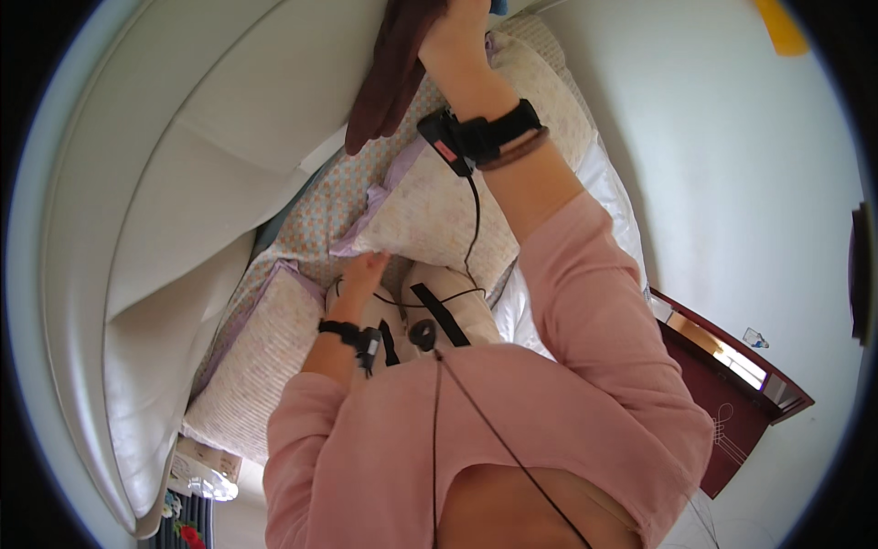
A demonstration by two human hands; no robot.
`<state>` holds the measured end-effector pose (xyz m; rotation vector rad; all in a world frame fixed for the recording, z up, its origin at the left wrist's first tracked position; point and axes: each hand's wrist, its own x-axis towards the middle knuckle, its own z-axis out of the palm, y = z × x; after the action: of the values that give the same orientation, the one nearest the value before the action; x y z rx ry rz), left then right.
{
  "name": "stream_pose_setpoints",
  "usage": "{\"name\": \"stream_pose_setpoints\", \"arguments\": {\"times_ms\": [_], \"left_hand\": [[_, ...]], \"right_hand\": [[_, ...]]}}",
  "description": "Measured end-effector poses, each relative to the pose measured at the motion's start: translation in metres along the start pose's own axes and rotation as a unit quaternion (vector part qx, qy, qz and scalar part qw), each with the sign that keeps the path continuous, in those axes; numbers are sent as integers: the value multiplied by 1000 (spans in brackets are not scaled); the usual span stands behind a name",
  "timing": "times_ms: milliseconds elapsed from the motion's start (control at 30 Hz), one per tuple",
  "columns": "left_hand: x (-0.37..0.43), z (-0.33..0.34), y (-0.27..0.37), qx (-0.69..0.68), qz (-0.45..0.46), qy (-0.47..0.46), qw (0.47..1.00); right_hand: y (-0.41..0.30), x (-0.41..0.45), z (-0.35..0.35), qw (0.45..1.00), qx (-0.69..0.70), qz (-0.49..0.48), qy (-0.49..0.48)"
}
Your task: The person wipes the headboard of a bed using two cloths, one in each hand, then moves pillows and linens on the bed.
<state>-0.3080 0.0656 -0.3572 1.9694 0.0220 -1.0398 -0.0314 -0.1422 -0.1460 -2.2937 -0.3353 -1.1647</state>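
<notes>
Up at the top of the head view, my right hand (461, 38) holds a dark brown cloth (389, 72) that hangs down in folds against a pale padded surface; its fingertips are hidden or cut off by the picture's edge. A bit of blue shows beside it. My left hand (367, 271) is low, near my knees, at the lilac-edged rim of a quilted cushion (425, 213); what its fingers do is too small to tell. Under the cushion lies a checked fabric (336, 199). Both wrists wear black strapped devices, the right one with a cable.
A pale padded panel (199, 158), likely leather, curves along the left. Another quilted cushion (264, 350) lies at lower left. The white wall (686, 137) rises at right, with a dark red wooden piece of furniture (720, 398) below. Clear plastic (607, 185) lies beside the cushion. A black cable crosses my legs.
</notes>
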Motion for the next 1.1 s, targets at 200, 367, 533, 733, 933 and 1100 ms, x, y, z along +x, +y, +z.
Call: {"name": "stream_pose_setpoints", "arguments": {"times_ms": [200,367,533,733,933,1100], "left_hand": [[38,75,31,-475,-283,-71,830],[34,34,96,-519,-196,-55,830],[23,-73,146,-634,-11,-55,771],[10,-97,124,-616,-158,-41,771],[19,-116,113,-539,-220,-9,813],[21,-126,113,-533,-216,-10,818]], "right_hand": [[-6,-1,-21,998,-21,5,-57],[-7,2,-37,997,-20,46,-51],[-23,21,-33,995,25,76,-58],[-38,24,-43,982,-22,166,-83],[-56,36,-57,970,-19,229,-75],[-37,31,-59,983,-26,161,-85]]}}
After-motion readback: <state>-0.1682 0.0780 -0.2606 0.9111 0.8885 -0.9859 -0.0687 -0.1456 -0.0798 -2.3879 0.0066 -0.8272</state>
